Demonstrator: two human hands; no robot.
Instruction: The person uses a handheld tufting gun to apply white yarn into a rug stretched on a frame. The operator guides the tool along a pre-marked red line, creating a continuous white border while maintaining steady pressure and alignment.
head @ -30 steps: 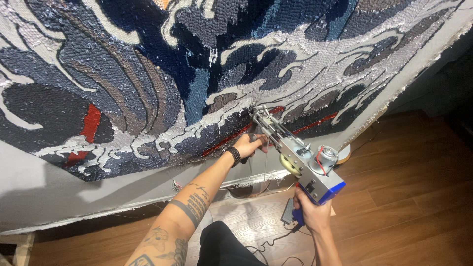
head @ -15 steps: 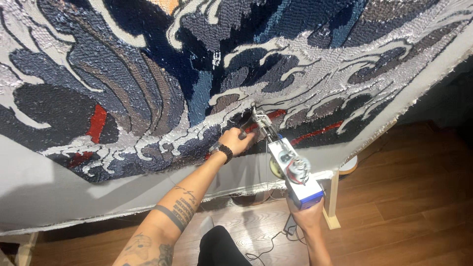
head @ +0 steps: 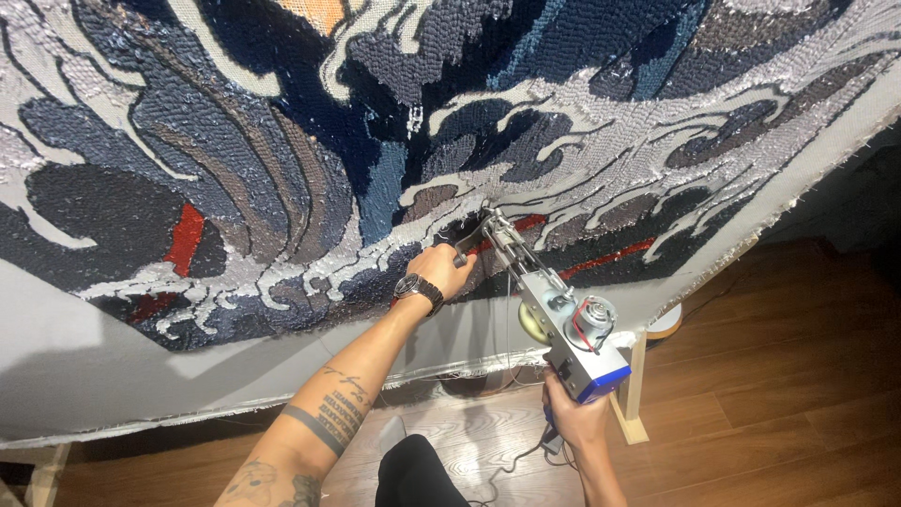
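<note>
Left hand (head: pixel 443 270) clenched round front grip of tufting gun (head: pixel 549 314); right hand (head: pixel 574 418) clasping rear handle; risk: needle tilts, tearing stretched cloth (head: pixel 113 366); cord (head: pixel 511 460) may snag.

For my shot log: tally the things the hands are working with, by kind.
Tufting gun: 1, held by the right hand and left hand
Tufted cloth: 1
Wristwatch: 1
Total: 3

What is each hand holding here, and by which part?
Both hold the tufting gun: the left hand grips its front handle near the cloth, the right hand its rear grip under the blue housing.
</note>
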